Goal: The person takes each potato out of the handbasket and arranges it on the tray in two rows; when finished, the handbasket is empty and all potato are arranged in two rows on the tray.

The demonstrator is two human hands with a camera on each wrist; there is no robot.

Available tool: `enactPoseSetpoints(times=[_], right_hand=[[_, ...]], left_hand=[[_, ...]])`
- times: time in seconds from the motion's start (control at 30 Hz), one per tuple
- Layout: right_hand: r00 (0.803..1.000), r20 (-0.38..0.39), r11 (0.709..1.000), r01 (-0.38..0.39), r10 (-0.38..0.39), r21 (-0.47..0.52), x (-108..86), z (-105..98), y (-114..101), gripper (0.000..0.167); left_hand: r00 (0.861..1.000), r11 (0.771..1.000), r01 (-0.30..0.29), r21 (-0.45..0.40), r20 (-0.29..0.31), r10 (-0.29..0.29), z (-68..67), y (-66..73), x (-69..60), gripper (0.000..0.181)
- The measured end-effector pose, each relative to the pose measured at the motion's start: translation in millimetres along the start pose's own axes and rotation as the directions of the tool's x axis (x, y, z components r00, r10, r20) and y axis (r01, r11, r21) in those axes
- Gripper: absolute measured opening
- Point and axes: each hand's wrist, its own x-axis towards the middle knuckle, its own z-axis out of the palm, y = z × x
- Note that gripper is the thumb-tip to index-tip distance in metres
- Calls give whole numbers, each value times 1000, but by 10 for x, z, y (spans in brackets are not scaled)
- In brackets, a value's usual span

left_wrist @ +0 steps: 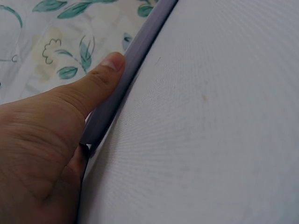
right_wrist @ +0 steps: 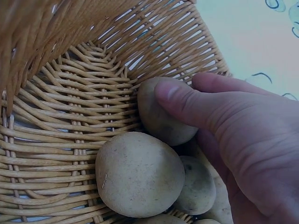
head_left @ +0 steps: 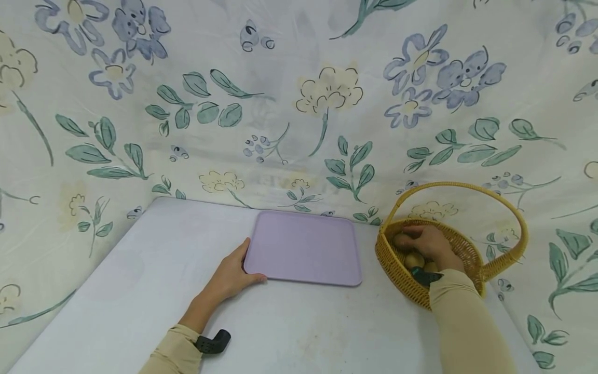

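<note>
A wicker basket (head_left: 397,278) with a tall handle stands at the right of the table. Inside it my right hand (head_left: 430,243) pinches a potato (head_left: 403,241) between thumb and fingers. In the right wrist view the hand (right_wrist: 243,126) grips that potato (right_wrist: 163,116), beside a larger pale one (right_wrist: 140,175) and several more, partly hidden. A lilac tray (head_left: 303,248) lies at the middle of the table's far side. My left hand (head_left: 229,275) touches its near left corner, thumb along the front edge; the left wrist view has the thumb (left_wrist: 98,81) against the tray's side (left_wrist: 135,51).
The white table (head_left: 154,291) meets a floral cloth (head_left: 280,104) behind the tray and at both sides. The basket's handle (head_left: 520,228) arches above the right forearm's far side. Faint brownish marks show on the tabletop near the front.
</note>
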Motion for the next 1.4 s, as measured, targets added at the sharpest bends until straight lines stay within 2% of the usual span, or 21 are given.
enactPoseSetpoints(times=[0.23,0.57,0.8,1.03,1.2,1.4], right_hand=[[1000,11,999,12,-11,-42,-13,-20,-51,59],[999,9,991,34,-33,-126,91,-11,-9,59],[996,-2,982,82,-84,-169,88,-20,-29,54],[996,13,988,86,-85,-129,68,-26,-50,52],[997,46,994,71,-67,-87,46,-57,-114,49],[996,83,996,50,-43,-80,42,-56,-154,48]], left_hand=[[1000,1000,-7,11,0,7,4,-9,7,126],[1000,1000,1,8,1,-1,0,-3,-1,125],[1000,1000,-5,4,-4,5,-7,-2,-4,126],[1000,1000,-6,-13,0,6,14,-17,-3,127],[1000,1000,-15,0,-8,15,8,-18,-9,127],[1000,1000,-10,8,2,10,1,-17,-14,129]])
